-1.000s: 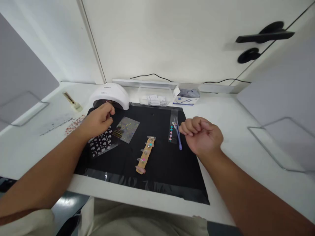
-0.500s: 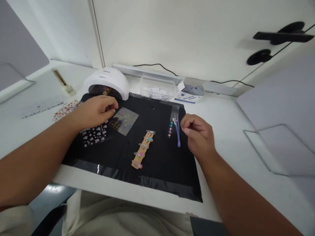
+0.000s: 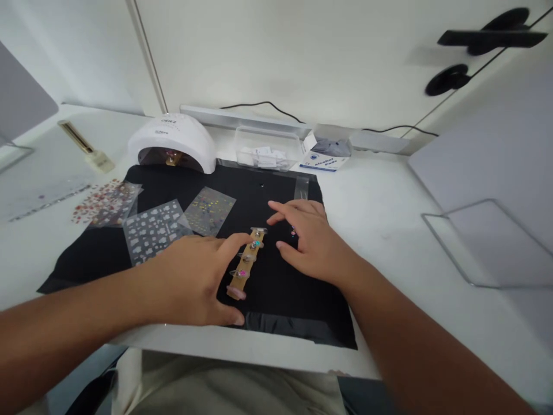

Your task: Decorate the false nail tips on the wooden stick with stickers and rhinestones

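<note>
On the black mat (image 3: 294,300) lies a wooden strip (image 3: 236,285) carrying several nail tips on small metal studs; two bear a turquoise and a pink ornament. My left hand (image 3: 201,276) is at its left side, thumb and index finger spread apart, the index fingertip close to the upper end; whether it touches I cannot tell. To the right of the strip hovers my right hand (image 3: 305,236), fingers apart and holding nothing. It covers most of a clear sticker strip (image 3: 301,187), and the blue-handled sticks beside that are hidden.
A white nail lamp (image 3: 173,135) stands at the back left with something gold inside. Sticker sheets (image 3: 151,227) lie left of the strip, a polish bottle (image 3: 97,158) beyond. Behind the mat are a clear plastic box (image 3: 268,141) and an alcohol pads box (image 3: 326,153).
My left hand has come down and right from the sticker sheets to the wooden strip, its fingers spreading. My right hand has moved left over the sticker strip and opened. The view has shifted slightly.
</note>
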`<state>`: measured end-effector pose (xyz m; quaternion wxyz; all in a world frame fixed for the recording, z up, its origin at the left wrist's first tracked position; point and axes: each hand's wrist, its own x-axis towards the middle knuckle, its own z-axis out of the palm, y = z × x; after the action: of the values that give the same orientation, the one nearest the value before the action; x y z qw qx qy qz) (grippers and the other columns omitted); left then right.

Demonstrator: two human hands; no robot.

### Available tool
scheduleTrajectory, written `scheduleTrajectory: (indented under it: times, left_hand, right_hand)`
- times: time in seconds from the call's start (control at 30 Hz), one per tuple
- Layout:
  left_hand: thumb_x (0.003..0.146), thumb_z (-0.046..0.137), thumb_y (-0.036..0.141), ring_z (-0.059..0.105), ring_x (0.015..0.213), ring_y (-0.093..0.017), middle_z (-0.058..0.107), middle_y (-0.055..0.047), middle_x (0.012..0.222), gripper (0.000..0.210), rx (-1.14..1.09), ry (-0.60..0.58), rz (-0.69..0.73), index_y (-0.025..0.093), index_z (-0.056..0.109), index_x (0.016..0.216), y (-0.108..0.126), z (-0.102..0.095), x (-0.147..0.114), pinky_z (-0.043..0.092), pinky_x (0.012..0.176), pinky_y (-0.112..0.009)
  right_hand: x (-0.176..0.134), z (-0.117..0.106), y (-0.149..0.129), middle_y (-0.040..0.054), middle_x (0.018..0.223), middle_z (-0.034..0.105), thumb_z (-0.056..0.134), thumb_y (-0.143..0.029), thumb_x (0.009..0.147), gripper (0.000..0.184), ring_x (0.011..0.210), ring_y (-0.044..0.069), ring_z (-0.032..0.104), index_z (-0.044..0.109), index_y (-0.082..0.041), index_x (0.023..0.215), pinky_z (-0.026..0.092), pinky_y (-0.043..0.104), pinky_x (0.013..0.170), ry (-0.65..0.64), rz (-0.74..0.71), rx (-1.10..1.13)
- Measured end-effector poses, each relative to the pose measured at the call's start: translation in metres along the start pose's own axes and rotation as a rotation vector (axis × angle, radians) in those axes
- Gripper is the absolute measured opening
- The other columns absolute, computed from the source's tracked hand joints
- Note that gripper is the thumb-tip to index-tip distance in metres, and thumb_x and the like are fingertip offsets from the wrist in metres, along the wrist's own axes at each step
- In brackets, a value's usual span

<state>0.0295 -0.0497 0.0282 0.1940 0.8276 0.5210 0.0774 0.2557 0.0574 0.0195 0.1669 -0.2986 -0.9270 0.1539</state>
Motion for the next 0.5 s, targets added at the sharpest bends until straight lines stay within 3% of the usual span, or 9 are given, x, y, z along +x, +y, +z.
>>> scheduleTrajectory:
  times: [0.13,0.3,0.5]
  left_hand:
    - [0.066,0.081,0.049,0.071,0.073,-0.028,0.072,-0.005,0.09,0.098,0.038,0.024,-0.043,0.023,0.028,0.144,0.005,0.008,0.002,0.048,0.062,-0.034]
    - [0.075,0.073,0.035,0.072,0.076,-0.028,0.072,-0.005,0.091,0.081,0.054,0.027,-0.073,0.022,0.03,0.142,0.008,0.014,0.001,0.048,0.062,-0.034]
    - [0.076,0.065,0.023,0.071,0.082,-0.027,0.072,-0.005,0.098,0.072,0.002,0.02,-0.073,0.026,0.032,0.14,0.005,0.013,0.001,0.05,0.067,-0.034]
  right_hand:
    - [0.002,0.005,-0.007,0.0114,0.111,0.072,0.059,-0.015,0.074,0.066,0.112,0.032,0.056,0.048,-0.012,0.139,0.031,0.056,0.104,-0.053,-0.002,0.015]
    - [0.003,0.009,-0.009,0.0122,0.111,0.072,0.061,-0.015,0.073,0.067,0.109,0.031,0.057,0.049,-0.01,0.139,0.034,0.053,0.101,-0.078,-0.009,0.029]
    - [0.001,0.006,-0.007,0.0109,0.104,0.071,0.061,-0.014,0.073,0.066,0.102,0.029,0.057,0.051,-0.009,0.138,0.035,0.049,0.098,-0.078,-0.003,0.021]
